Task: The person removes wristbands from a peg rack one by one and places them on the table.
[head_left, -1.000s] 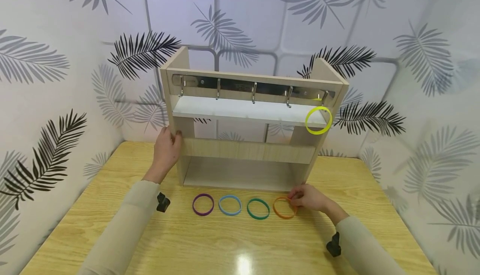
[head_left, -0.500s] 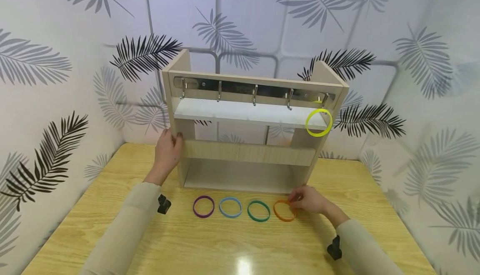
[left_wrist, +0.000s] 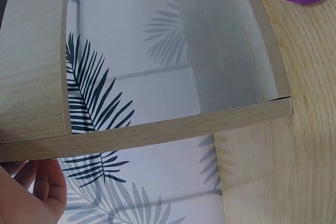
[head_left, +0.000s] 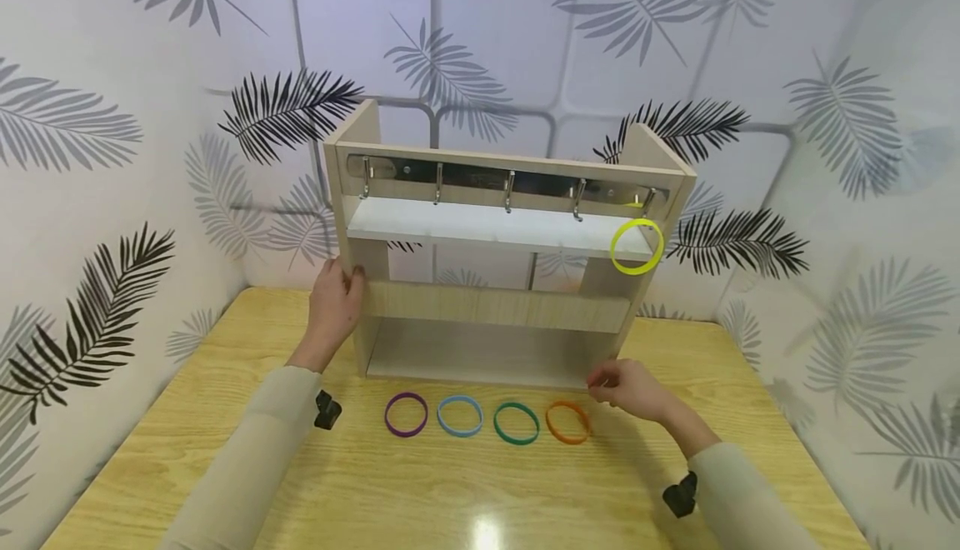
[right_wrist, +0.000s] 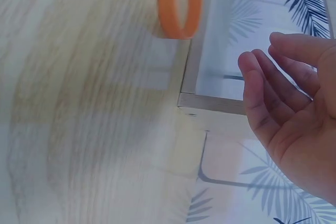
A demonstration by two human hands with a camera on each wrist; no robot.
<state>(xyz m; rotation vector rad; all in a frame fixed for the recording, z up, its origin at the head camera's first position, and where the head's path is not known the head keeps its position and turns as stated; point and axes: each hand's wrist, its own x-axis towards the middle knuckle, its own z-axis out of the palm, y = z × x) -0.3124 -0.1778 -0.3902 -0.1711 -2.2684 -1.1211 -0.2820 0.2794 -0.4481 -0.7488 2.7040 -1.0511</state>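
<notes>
My left hand (head_left: 333, 308) grips the left side panel of a pale wooden shelf unit (head_left: 495, 304), thumb at its front edge. The left wrist view shows fingers (left_wrist: 50, 182) curled beside that panel. My right hand (head_left: 630, 387) holds nothing; its fingers are loosely bent near the unit's lower right corner. Just left of it lies an orange silicone wristband (head_left: 570, 441) on the table, apart from the fingertips in the right wrist view. A yellow wristband (head_left: 632, 270) hangs from the rightmost metal hook. Green (head_left: 516, 442), light blue (head_left: 459, 433) and purple (head_left: 406, 434) wristbands lie in a row.
Several metal hooks (head_left: 509, 192) line the unit's upper rail, and a white shelf board (head_left: 480, 221) runs behind them. The unit stands on a wood-grain table (head_left: 420, 492), against leaf-patterned walls (head_left: 487, 33).
My right hand has let go of the orange wristband and moved slightly right and up from it. The wristband stays on the table. The left hand keeps its hold on the panel.
</notes>
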